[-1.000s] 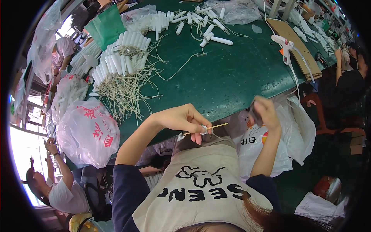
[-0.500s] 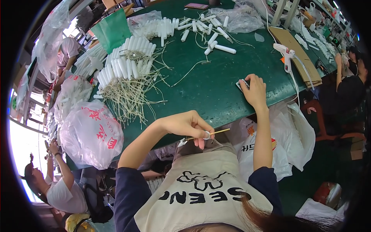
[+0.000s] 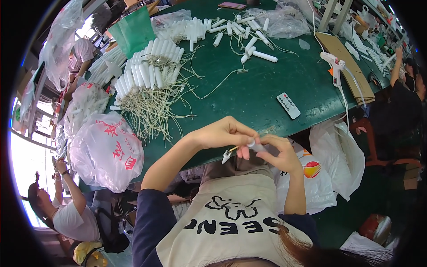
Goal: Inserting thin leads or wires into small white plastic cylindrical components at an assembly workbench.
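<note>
Over my lap, close to the table's front edge, both hands meet. My left hand [image 3: 227, 135] is closed, pinching a thin yellow strip [image 3: 233, 149] with a small white connector [image 3: 226, 156] at its lower left end. My right hand [image 3: 283, 154] is closed on a short whitish, translucent tube-like piece [image 3: 256, 146] at the strip's other end. The fingers hide part of it, so I cannot tell how far the strip sits inside. A small white remote control [image 3: 288, 106] with dark buttons lies on the green table [image 3: 231, 104], beyond my right hand.
Rows of white tubes [image 3: 141, 75] with tangled pale wires [image 3: 149, 109] lie at left; several loose white tubes [image 3: 265, 56] lie farther back. A white glue gun [image 3: 332, 66] rests at right by cardboard [image 3: 347, 66]. Plastic bags [image 3: 106, 151] sit at the left edge. Other people work on both sides.
My right hand has let go of the remote control and come down to my left hand. It now grips the whitish piece, and the yellow strip's right end no longer shows.
</note>
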A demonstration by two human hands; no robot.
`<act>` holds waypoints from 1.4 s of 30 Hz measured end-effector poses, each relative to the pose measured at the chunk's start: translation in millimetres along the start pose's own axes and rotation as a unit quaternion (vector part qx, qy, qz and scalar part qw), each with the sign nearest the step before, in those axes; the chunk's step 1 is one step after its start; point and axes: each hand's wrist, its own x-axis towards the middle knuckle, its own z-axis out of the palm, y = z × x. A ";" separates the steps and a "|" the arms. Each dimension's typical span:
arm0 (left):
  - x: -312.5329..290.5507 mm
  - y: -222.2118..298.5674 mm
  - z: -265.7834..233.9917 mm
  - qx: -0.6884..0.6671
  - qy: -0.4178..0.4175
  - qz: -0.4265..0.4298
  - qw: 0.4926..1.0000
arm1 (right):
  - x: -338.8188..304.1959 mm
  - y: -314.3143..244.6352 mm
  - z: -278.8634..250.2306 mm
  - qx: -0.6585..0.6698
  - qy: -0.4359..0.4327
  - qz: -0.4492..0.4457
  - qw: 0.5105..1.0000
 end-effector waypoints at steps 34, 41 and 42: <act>20.0 -10.9 4.6 -0.006 0.181 -0.079 0.980 | 15.6 -45.4 11.4 -0.383 0.226 -0.104 0.889; 7.0 -12.5 -0.5 0.022 0.149 -0.090 0.984 | 22.4 -49.2 15.1 -0.399 0.212 -0.112 0.885; 4.8 -15.5 -3.1 0.044 0.146 -0.086 0.985 | 23.5 -49.6 15.1 -0.397 0.209 -0.118 0.886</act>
